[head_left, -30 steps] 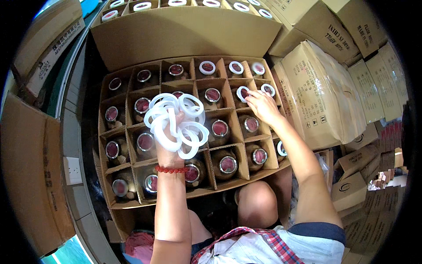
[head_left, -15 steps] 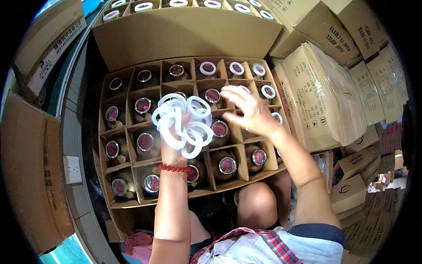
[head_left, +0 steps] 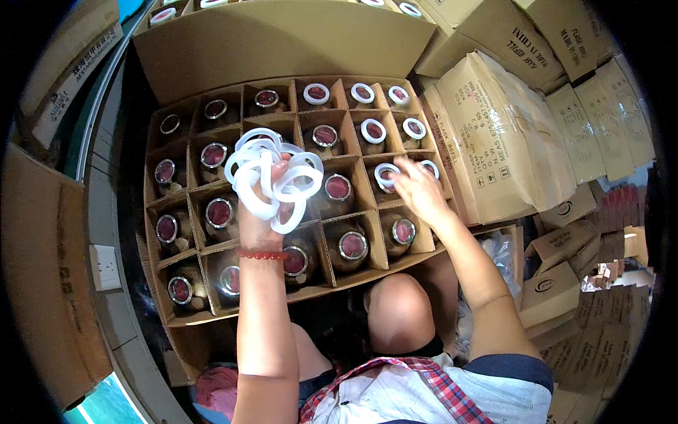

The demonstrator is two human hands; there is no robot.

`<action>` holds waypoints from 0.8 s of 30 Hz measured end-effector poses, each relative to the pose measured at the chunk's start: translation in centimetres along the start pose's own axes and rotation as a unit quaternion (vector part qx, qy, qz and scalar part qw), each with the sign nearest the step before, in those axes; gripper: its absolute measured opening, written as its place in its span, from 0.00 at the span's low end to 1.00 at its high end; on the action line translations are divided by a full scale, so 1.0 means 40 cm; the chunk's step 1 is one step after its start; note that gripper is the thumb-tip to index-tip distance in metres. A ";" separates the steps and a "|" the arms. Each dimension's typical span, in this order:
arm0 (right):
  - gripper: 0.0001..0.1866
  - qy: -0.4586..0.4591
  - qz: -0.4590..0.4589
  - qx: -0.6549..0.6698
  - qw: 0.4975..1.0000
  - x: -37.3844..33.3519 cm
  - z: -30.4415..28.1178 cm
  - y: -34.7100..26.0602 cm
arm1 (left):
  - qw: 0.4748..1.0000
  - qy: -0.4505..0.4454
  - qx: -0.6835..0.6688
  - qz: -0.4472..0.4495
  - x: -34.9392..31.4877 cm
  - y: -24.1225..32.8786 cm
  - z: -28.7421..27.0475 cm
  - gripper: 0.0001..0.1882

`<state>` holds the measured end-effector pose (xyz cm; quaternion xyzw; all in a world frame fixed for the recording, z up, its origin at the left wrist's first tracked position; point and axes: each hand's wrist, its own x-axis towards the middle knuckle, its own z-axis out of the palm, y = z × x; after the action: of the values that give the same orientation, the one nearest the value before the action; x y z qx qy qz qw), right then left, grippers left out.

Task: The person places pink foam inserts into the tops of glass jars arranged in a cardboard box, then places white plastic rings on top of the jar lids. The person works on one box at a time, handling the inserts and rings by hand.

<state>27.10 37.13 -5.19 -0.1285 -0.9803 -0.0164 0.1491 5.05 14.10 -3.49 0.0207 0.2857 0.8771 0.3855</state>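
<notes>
A bunch of translucent white rings is gathered in my left hand, its fingers mostly hidden among them. This hand is over the middle of a divided carton. My right hand reaches in from the right, its fingertips closed at the edge of one white ring around a bottle mouth. Several silvery-rimmed, reddish-mouthed glass bottles, such as this one, stand upright in separate compartments. White rings also circle several bottle mouths at the far right, including this ring.
Behind the open flap stand more ringed bottles. A taped carton borders the right side, with further stacked boxes beyond. At left are a wall socket and a large cardboard panel. My knee is close to the near edge.
My right hand has moved down and its spread fingers have drawn together at a ring on a third-row bottle. My left hand keeps the bunch. The whole view has shifted slightly.
</notes>
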 end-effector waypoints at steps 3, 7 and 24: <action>0.12 -0.089 0.029 0.010 0.996 -0.031 -0.023 -0.043 | 0.999 0.028 0.005 0.025 -0.017 0.014 0.013 0.15; 0.12 -0.078 0.024 -0.047 0.996 -0.055 -0.020 -0.032 | 1.000 0.014 -0.003 0.026 -0.025 0.029 0.018 0.16; 0.19 -0.142 -0.018 -0.111 0.983 0.025 -0.017 -0.053 | 1.000 0.001 -0.010 0.028 -0.013 0.003 0.034 0.18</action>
<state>25.81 35.28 -4.23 -0.1272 -0.9858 -0.1093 -0.0071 5.68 14.35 -2.22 0.0242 0.2764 0.8904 0.3608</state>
